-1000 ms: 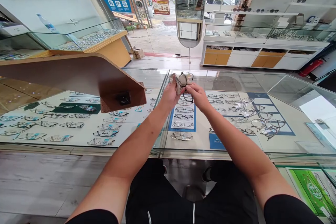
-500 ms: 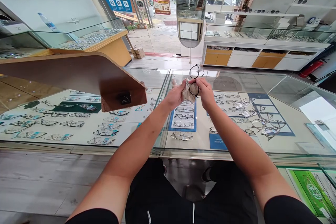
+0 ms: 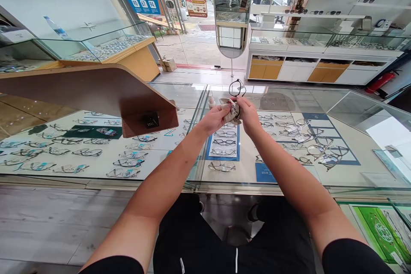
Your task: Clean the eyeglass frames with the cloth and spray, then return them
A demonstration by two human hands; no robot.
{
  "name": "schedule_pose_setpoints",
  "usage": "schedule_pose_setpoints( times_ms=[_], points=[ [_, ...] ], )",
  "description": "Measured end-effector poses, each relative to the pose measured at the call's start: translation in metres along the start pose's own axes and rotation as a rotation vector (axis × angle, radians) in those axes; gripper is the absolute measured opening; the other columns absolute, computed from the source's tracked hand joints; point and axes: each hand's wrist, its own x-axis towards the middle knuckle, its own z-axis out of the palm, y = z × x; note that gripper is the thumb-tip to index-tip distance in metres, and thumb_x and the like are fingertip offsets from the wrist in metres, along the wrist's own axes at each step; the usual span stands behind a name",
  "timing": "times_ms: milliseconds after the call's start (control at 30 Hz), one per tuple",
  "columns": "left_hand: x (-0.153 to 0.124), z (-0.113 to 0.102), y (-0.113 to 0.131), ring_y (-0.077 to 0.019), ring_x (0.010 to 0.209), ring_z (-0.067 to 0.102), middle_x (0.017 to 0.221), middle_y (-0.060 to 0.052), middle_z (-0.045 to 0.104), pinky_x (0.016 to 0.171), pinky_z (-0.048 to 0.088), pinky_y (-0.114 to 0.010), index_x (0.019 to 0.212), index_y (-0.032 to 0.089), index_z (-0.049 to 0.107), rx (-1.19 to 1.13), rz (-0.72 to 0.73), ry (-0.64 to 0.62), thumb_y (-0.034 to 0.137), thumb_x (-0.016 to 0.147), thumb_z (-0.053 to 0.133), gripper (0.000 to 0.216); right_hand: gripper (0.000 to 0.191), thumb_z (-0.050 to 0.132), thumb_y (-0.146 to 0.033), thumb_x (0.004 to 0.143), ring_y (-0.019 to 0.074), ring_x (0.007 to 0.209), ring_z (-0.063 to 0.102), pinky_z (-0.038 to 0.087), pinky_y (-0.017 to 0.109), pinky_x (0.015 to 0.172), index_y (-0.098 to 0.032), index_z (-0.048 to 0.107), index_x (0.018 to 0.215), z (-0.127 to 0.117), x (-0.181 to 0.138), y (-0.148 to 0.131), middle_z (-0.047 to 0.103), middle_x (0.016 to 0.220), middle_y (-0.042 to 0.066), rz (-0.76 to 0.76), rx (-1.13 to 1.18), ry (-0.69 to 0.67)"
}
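Observation:
Above the glass counter, my right hand (image 3: 248, 113) grips a pair of dark-rimmed eyeglasses (image 3: 230, 90) near the middle of the frame. One round rim stands up beyond my fingers; the lower lens is mostly covered by a pale printed cleaning cloth (image 3: 231, 116). My left hand (image 3: 215, 118) is closed on that cloth and presses it around the lower lens. Just behind my left hand, a small whitish bottle (image 3: 211, 101) stands on the counter, partly hidden. Under the glass below my hands lie several eyeglasses on a blue-edged white display card (image 3: 224, 142).
The glass display counter (image 3: 205, 186) holds rows of eyeglasses on both sides. A brown wooden board (image 3: 80, 90) juts over its left part. A round-ended mirror (image 3: 231, 17) stands beyond the counter. At the far right is a fire extinguisher (image 3: 383, 81).
My left hand has moved slightly right with the cloth, which now wraps over the lower lens that showed before. The eyeglasses have shifted a little left and turned slightly.

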Motion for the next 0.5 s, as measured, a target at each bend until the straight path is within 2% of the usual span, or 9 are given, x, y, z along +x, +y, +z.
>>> schedule_pose_setpoints(
  times_ms=[167, 367, 500],
  points=[
    [0.0013, -0.0045, -0.0021, -0.0213, 0.091, 0.080, 0.088, -0.006, 0.080, 0.082, 0.064, -0.030, 0.093, 0.016, 0.080, 0.110, 0.029, -0.055, 0.059, 0.070, 0.104, 0.054, 0.052, 0.079, -0.073, 0.086, 0.0291, 0.111, 0.069, 0.056, 0.042, 0.096, -0.026, 0.088, 0.106, 0.0036, -0.0016, 0.0039, 0.080, 0.102, 0.007, 0.028, 0.130, 0.047],
    [0.0010, -0.0012, -0.0010, -0.0184, 0.090, 0.077, 0.089, -0.005, 0.080, 0.082, 0.060, -0.028, 0.097, 0.017, 0.078, 0.173, 0.105, -0.005, 0.070, 0.071, 0.099, 0.062, 0.050, 0.084, -0.070, 0.081, 0.0269, 0.108, 0.070, 0.056, 0.038, 0.091, -0.026, 0.089, 0.103, 0.0019, 0.0001, 0.0058, 0.082, 0.105, 0.006, 0.045, 0.180, 0.055],
    [0.0010, -0.0009, -0.0023, -0.0184, 0.084, 0.075, 0.088, -0.006, 0.079, 0.079, 0.060, -0.029, 0.095, 0.017, 0.076, 0.235, 0.097, 0.018, 0.074, 0.076, 0.094, 0.063, 0.049, 0.085, -0.070, 0.080, 0.0253, 0.102, 0.068, 0.055, 0.037, 0.085, -0.025, 0.088, 0.100, 0.0017, 0.0002, 0.0065, 0.081, 0.103, 0.006, 0.035, 0.195, 0.055]
  ],
)
